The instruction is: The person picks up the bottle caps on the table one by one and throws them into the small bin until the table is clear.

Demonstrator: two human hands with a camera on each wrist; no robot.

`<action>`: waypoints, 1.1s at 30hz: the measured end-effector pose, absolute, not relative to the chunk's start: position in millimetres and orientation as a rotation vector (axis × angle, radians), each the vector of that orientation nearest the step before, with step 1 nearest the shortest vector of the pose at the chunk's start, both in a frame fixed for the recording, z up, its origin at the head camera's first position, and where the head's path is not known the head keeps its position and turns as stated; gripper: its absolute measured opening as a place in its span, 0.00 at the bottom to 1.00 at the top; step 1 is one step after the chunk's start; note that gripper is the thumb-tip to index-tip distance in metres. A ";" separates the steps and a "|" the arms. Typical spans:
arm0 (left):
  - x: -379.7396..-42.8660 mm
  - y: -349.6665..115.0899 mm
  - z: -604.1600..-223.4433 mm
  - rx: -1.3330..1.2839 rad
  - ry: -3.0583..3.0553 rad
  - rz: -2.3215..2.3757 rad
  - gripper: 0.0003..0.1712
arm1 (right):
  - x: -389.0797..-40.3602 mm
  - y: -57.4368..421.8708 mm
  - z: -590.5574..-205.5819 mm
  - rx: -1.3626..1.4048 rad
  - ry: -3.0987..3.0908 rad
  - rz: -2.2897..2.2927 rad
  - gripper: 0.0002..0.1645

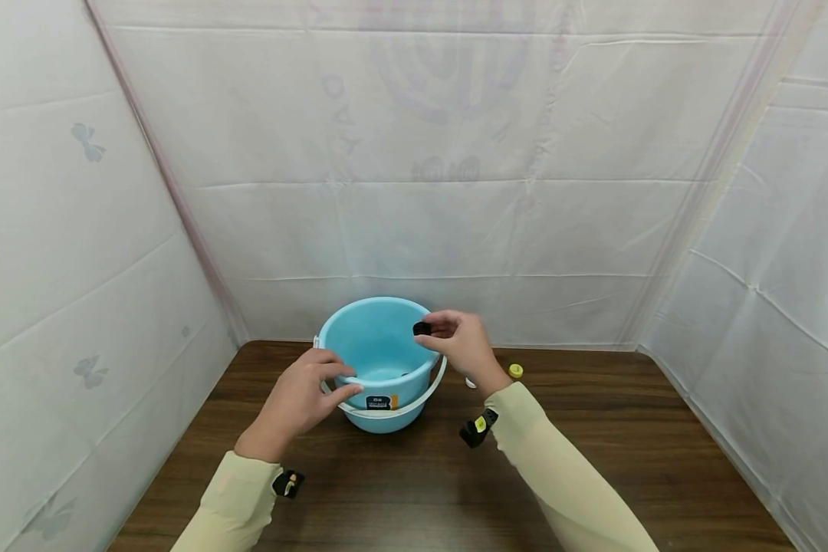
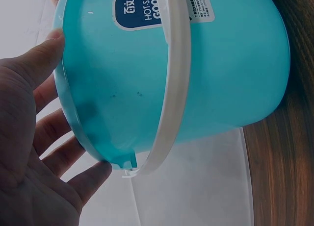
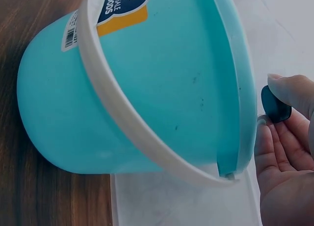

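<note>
Inspector: What does your left hand [image 1: 302, 392] hold?

Guide: Your thumb and spread fingers straddle the near-left rim of the blue bucket [image 1: 372, 337]. The bucket stands upright on the table [image 1: 386, 498], its white handle [image 2: 176, 98] lowered across the near side.

Inspector: And your right hand [image 1: 465, 345]?

Guide: Your fingers are closed in a pinch on a small black cap [image 1: 422, 328], just above the right rim. Farther right on the table lies a yellow cap [image 1: 516, 371].

The left grip [image 2: 27, 157] holds the rim [image 2: 67, 103] of a light-blue bucket [image 2: 122, 108].
</note>
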State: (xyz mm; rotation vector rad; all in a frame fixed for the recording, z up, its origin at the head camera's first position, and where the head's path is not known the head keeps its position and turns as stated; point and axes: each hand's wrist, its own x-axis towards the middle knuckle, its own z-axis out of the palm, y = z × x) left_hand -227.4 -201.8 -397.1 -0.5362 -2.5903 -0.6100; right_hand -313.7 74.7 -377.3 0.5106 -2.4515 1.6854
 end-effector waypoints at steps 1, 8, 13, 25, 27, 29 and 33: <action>-227.4 -201.7 -397.1 -0.535 -2.592 -0.612 0.14 | -313.8 73.7 -376.9 0.508 -2.453 1.689 0.20; -227.5 -201.5 -396.5 -0.523 -2.612 -0.614 0.15 | -314.7 67.6 -376.6 0.530 -2.460 1.711 0.20; -227.3 -201.7 -396.3 -0.517 -2.619 -0.609 0.15 | -315.4 64.5 -377.2 0.541 -2.475 1.697 0.19; -227.3 -202.1 -396.1 -0.524 -2.621 -0.597 0.16 | -314.7 58.1 -376.2 0.578 -2.486 1.595 0.20; -227.5 -202.2 -396.1 -0.529 -2.618 -0.594 0.15 | -314.6 56.6 -376.3 0.595 -2.484 1.573 0.20; -227.6 -202.3 -396.1 -0.536 -2.616 -0.590 0.15 | -314.6 55.4 -376.4 0.615 -2.480 1.553 0.19; -227.8 -202.3 -396.2 -0.539 -2.615 -0.585 0.14 | -315.6 54.1 -377.2 0.635 -2.476 1.542 0.19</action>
